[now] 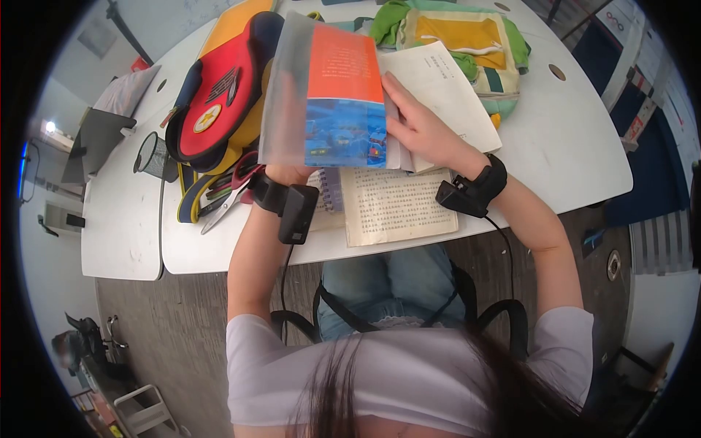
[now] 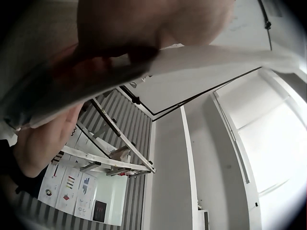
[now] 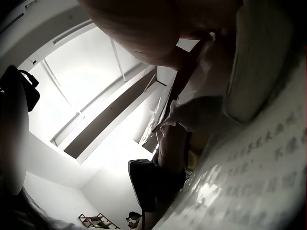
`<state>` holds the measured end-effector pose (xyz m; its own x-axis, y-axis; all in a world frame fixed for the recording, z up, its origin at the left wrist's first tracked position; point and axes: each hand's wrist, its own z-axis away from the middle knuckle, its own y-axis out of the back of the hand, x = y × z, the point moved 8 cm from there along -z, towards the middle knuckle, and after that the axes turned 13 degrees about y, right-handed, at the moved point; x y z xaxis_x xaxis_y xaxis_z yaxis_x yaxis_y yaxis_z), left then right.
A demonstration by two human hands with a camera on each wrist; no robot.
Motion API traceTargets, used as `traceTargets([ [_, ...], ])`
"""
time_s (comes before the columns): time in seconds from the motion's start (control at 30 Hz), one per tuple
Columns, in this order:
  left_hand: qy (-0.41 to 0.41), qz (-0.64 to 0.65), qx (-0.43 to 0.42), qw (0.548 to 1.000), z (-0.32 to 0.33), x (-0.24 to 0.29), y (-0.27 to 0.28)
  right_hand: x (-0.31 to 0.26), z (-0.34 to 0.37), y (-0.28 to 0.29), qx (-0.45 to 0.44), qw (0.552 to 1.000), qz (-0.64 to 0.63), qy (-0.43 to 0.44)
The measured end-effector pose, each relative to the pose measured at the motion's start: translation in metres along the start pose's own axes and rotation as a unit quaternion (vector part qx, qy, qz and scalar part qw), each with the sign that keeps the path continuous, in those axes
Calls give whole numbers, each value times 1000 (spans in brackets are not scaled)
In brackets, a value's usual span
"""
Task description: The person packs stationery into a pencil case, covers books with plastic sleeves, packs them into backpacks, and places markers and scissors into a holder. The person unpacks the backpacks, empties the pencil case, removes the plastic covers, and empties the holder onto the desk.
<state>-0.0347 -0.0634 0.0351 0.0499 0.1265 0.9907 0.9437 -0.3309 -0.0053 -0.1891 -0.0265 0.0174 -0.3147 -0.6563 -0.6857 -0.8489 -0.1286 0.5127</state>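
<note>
A book (image 1: pixel 346 95) with an orange and blue cover in a clear plastic jacket is held up over the table. My left hand (image 1: pixel 289 174) grips it from below and behind, its fingers mostly hidden by the jacket; the left wrist view shows the palm (image 2: pixel 153 24) close against the plastic. At the book's right edge my right hand (image 1: pixel 427 130) holds on, with thumb and fingers at the edge. Behind that hand lies a cream-coloured book (image 1: pixel 456 95). Beneath the held book, an open printed book (image 1: pixel 400 212) lies near the table's front edge, overlapping a spiral notebook (image 1: pixel 330 191).
To the left lies a red and navy bag (image 1: pixel 223 102) with a star badge. Scissors (image 1: pixel 219 213) and several pens lie by it, next to a mesh pen cup (image 1: pixel 152 157). A green and yellow backpack (image 1: pixel 467 44) rests at the back right of the white table (image 1: pixel 569 139).
</note>
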Motion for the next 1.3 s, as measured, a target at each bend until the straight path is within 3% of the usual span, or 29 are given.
traceTargets([
  [0.03, 119, 173, -75, 975, 3, -8, -14, -11, -1, 0, -3, 998, 63, 16],
  [0.07, 232, 337, -147, 901, 10, -16, -31, -19, -2, 0, -6, 992, 126, 31],
  [0.1, 232, 338, -148, 900, 13, -22, -30, -17, -3, -2, -6, 992, 127, 30],
  [0.2, 191, 310, -218, 905, 16, -27, -47, -21, -3, 0, -2, 984, 171, 48],
  [0.23, 106, 143, -180, 968, 10, -17, -58, -23, -2, -1, -46, 997, 55, 8],
  [0.27, 17, -30, -134, 990, 9, 2, -67, -22, 2, -5, -90, 994, -62, -32],
  [0.3, 70, -89, -142, 983, 19, 6, -73, -9, 10, -4, -90, 993, -63, -32],
  [0.4, 46, -156, -153, 975, 25, 11, -80, 30, 34, 29, -52, 998, -16, 11],
  [0.5, 81, -224, -141, 961, 20, 0, -70, 44, 52, 111, 106, 976, -167, -94],
  [0.53, 81, -223, -140, 961, 19, -1, -68, 39, 39, 122, 105, 976, -167, -94],
  [0.6, 120, -209, -167, 956, 19, -11, -67, 41, 27, 154, 123, 971, -13, -203],
  [0.63, 120, -208, -167, 956, 17, -13, -66, 40, 26, 159, 123, 971, -12, -203],
  [0.7, 138, -136, -143, 971, 12, -18, -59, 61, 49, 151, 51, 914, -67, -396],
  [0.73, 138, -136, -143, 971, 12, -16, -59, 60, 49, 146, 51, 914, -67, -397],
  [0.8, 191, 54, -152, 968, 12, -15, -60, 54, 40, 136, 16, 933, 36, -356],
  [0.9, 215, 97, -90, 968, 10, -21, -52, 67, 33, 123, -45, 951, 120, -280],
  [1.13, 221, 136, -112, 959, 5, -37, -50, 44, 24, 93, -49, 970, 74, -226],
  [1.2, 213, 197, -65, 955, 4, -36, -41, 26, 15, 91, 46, 988, -13, -146],
  [1.23, 214, 197, -66, 955, 4, -34, -40, 23, 13, 89, 46, 988, -13, -146],
  [1.3, 123, 213, -70, 967, 1, -13, -33, 9, 6, 93, 86, 992, -30, -93],
])
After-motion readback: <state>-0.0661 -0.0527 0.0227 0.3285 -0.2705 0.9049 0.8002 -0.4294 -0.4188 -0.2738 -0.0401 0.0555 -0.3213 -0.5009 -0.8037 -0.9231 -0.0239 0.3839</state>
